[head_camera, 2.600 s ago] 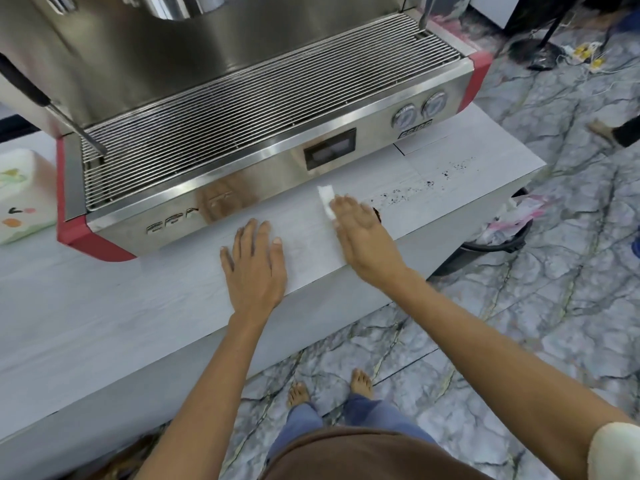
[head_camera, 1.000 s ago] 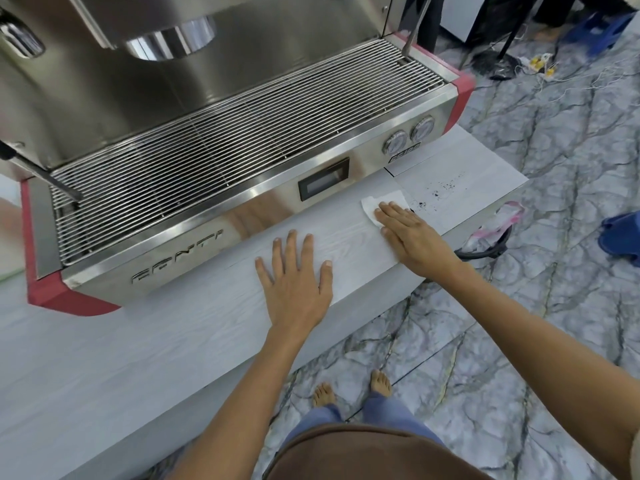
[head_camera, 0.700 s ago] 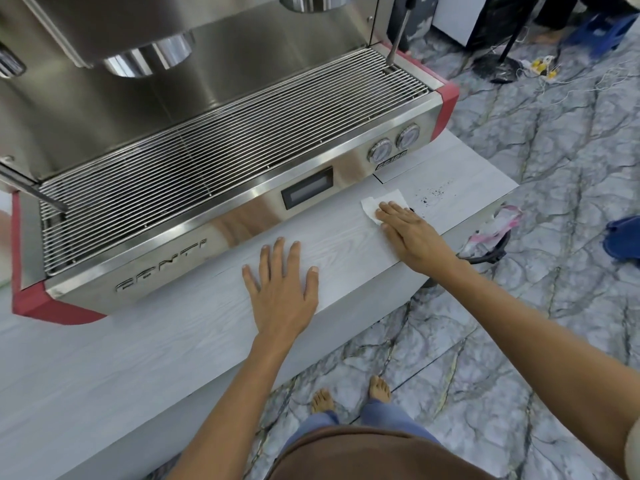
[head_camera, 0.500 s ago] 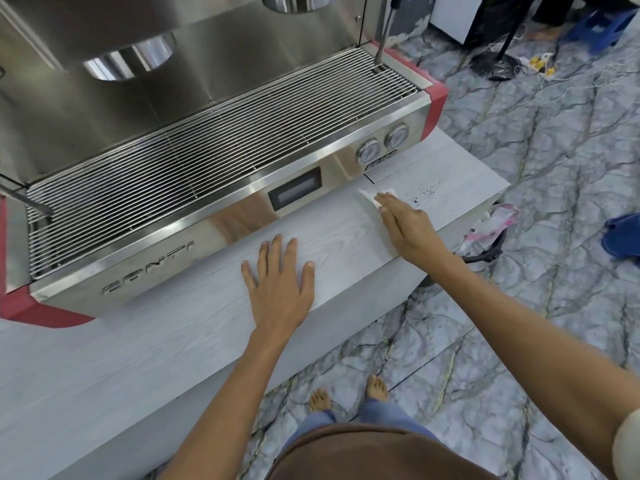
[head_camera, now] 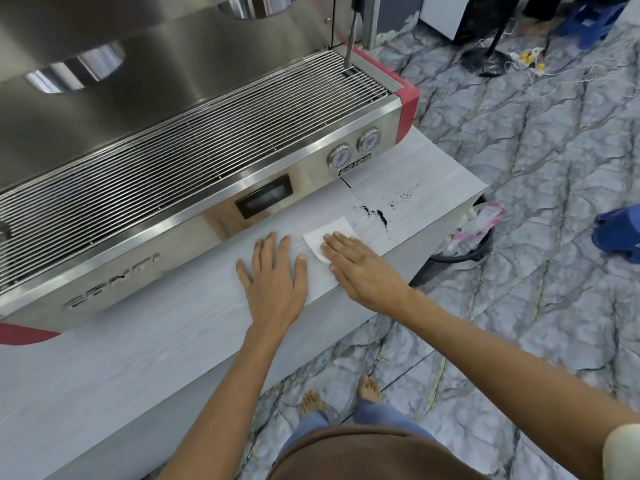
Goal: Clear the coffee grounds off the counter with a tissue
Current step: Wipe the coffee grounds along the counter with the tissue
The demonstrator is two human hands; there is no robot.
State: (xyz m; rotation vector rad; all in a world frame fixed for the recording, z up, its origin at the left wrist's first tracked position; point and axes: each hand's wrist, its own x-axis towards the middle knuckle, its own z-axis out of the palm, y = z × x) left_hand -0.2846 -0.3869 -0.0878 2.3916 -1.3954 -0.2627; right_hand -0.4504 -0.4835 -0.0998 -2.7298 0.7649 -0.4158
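Observation:
Dark coffee grounds (head_camera: pixel 379 215) lie in a small heap and streak on the pale wood-grain counter (head_camera: pixel 138 348), with finer specks (head_camera: pixel 405 194) further right. A white tissue (head_camera: pixel 329 232) lies flat just left of the heap. My right hand (head_camera: pixel 360 268) presses flat on the tissue's near half, fingers together. My left hand (head_camera: pixel 273 271) rests palm-down on the bare counter right beside it, fingers spread and holding nothing.
A steel espresso machine (head_camera: pixel 194 161) with a drip grate fills the counter's back. The counter ends just right of the grounds. A black bin (head_camera: pixel 464 244) with a liner stands on the marble floor below that end. A blue stool (head_camera: pixel 620 233) is further right.
My right hand has drawn the tissue back to the left, close to my left hand. A gathered heap of grounds now shows to the tissue's right. The left hand stays flat.

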